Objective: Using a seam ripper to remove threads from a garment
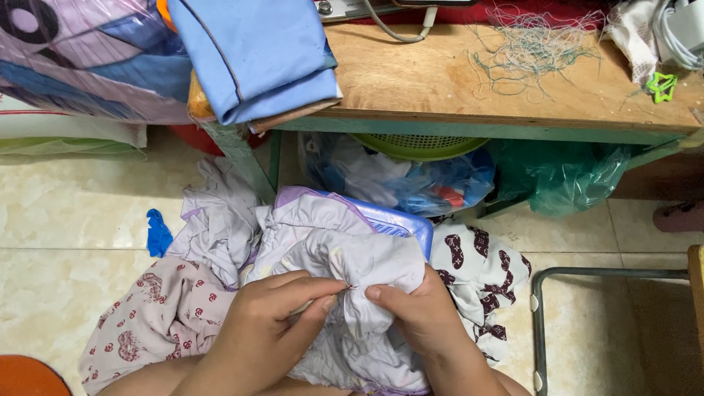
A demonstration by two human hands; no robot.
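1. Pale lilac garment (345, 293): in the head view it lies bunched in the person's lap at the near centre of the scene, its far end draped over a blue plastic basket (400, 220) just beyond the hands.
2. Left hand (268, 323): closed, thumb and forefinger pinched on a fold of the lilac cloth. A tiny reddish speck shows at the fingertips; whether it is thread or a needle is too small to tell.
3. Right hand (418, 312): also closed, thumb on top, gripping the same fold just right of the left hand's pinch, so the two thumbs nearly meet.
4. The key relation: the held fold runs left to right between the two pinches, with the rest of the garment hanging both toward the person and away over the basket. Both hands are on the cloth, neither nearer than the other.
5. Around them: a pink printed cloth (158, 315) lies on the tiled floor (66, 227) at near left, a white cloth with dark motifs (480, 275) at right, touching the basket.
6. Farther off: a wooden table (440, 81) crosses the far side, bearing folded blue fabric (253, 55) at its left end and a tangle of loose threads (532, 48) toward the right. Under it sit plastic bags (440, 183) and a green basket (418, 145).
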